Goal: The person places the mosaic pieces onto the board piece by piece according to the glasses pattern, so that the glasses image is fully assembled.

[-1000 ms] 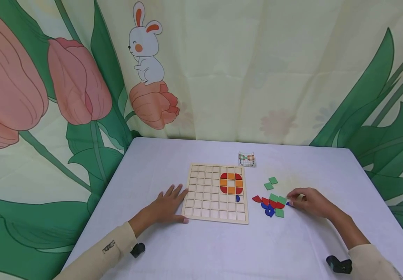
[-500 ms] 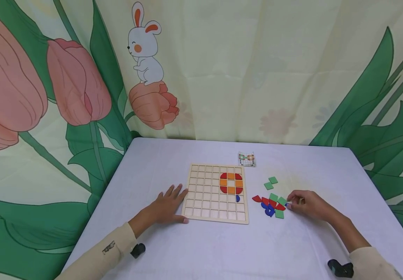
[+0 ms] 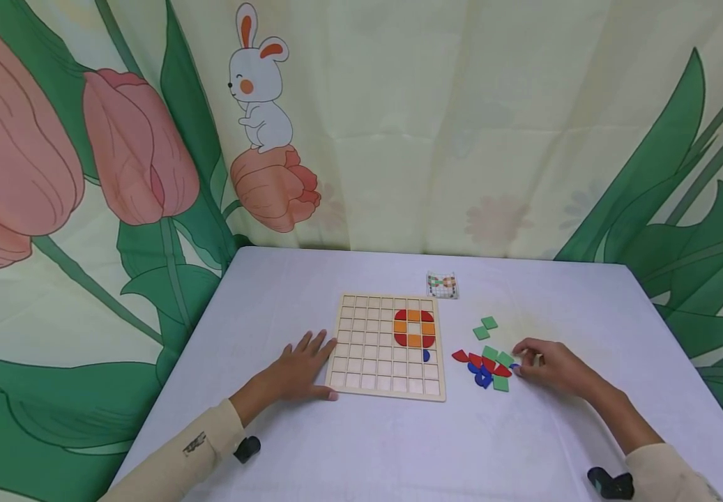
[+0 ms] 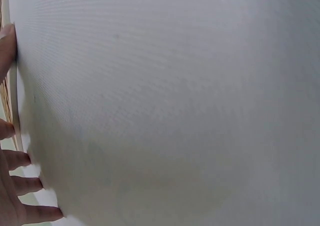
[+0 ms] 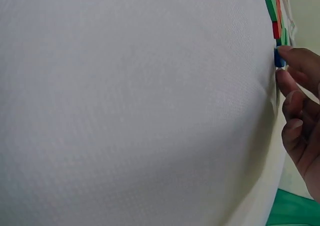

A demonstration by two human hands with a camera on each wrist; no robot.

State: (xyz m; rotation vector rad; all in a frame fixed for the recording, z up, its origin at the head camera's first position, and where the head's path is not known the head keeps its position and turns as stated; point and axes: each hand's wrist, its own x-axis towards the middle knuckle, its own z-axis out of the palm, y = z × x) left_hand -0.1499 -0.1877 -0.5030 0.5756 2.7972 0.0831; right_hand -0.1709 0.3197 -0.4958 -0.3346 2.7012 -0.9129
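In the head view, a square wooden grid board (image 3: 367,359) lies on the table. Red quarter-rounds and orange squares form a ring (image 3: 414,340) in its upper right, with one blue rounded piece (image 3: 427,356) below. My left hand (image 3: 297,369) has its fingers spread against the board's left edge, thumb at the lower corner. To the right of the board, my right hand (image 3: 556,364) pinches a small blue piece (image 5: 279,57) between thumb and finger, low at the table. Its full outline is covered by the fingertips. Beside it lies a pile of red pieces (image 3: 475,360), blue pieces (image 3: 480,380) and green squares (image 3: 500,383).
A small printed pattern card (image 3: 442,285) lies just past the board's upper right corner. Two green squares (image 3: 482,333) sit apart, above the pile. A tulip-printed curtain (image 3: 399,139) hangs behind the white table (image 3: 386,453).
My right hand has shifted very slightly left with the blue piece at its fingertips. A red piece and a green square in the pile turned a little. The left hand stays put.
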